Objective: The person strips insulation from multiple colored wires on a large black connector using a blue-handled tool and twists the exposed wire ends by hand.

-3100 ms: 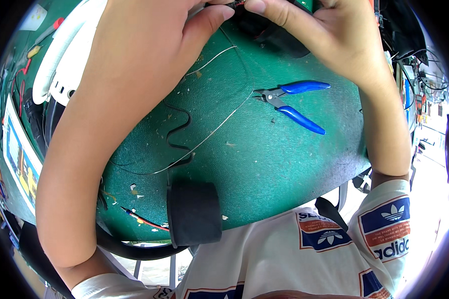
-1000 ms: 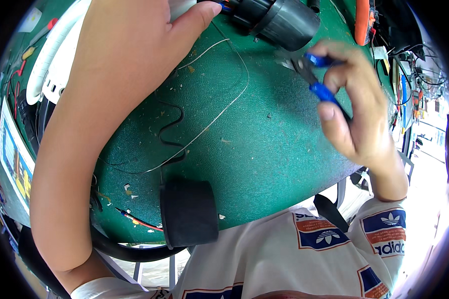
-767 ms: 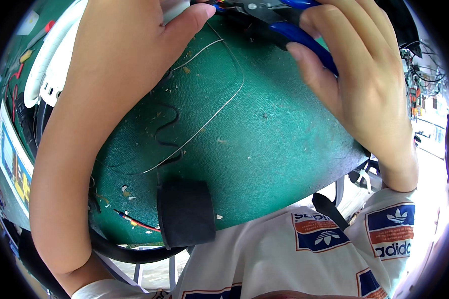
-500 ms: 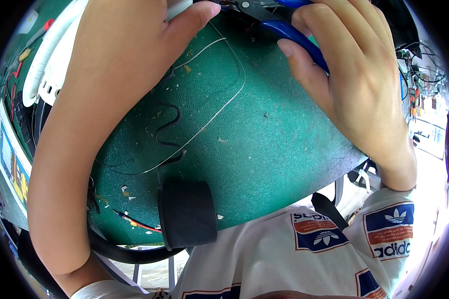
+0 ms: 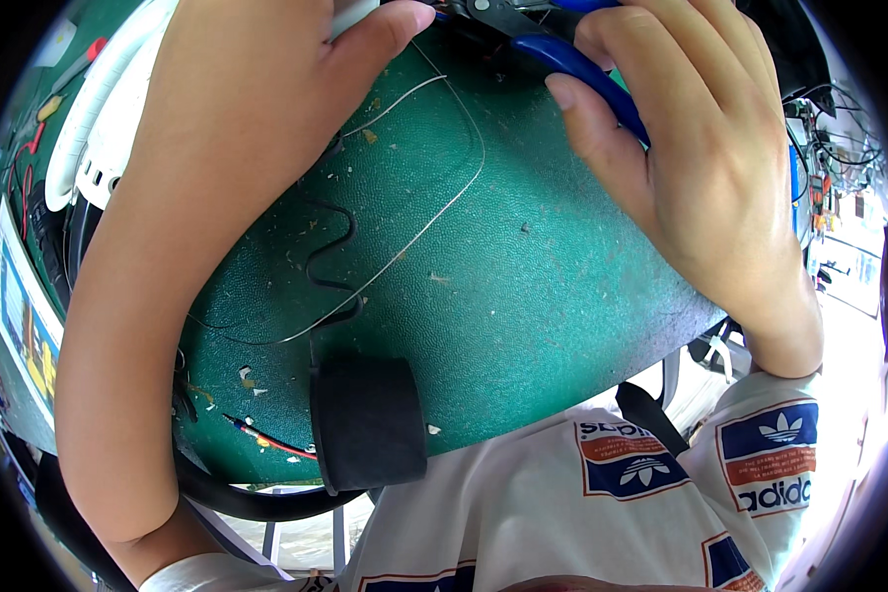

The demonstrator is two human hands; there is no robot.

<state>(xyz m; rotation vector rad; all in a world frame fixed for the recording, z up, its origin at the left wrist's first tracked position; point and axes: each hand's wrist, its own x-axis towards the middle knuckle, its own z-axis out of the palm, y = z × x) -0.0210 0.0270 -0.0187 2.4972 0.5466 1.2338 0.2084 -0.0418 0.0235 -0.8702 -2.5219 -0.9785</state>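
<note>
At the top edge, my right hand (image 5: 691, 138) is closed around the blue handles of a pair of cutting pliers (image 5: 574, 61). The dark metal jaws point left and are partly cut off by the frame. My left hand (image 5: 296, 59) is also at the top edge, its thumb stretched toward the jaws. Small wire ends seem to show by the thumb tip, but its other fingers and what they pinch are out of sight. A thin white wire (image 5: 442, 205) curves down across the green mat (image 5: 543, 286) between my hands.
A black cylindrical piece (image 5: 370, 424) stands at the mat's near edge, with a wavy black cable (image 5: 333, 252) beyond it. Beside it lies a short red and black lead (image 5: 271, 440), among scraps. A white curved object (image 5: 89, 128) sits at far left. Tangled cables (image 5: 844, 133) lie at right.
The pliers and my right thumb have shifted very slightly left and up. My left hand is nearly still, and the things on the mat lie as before.
</note>
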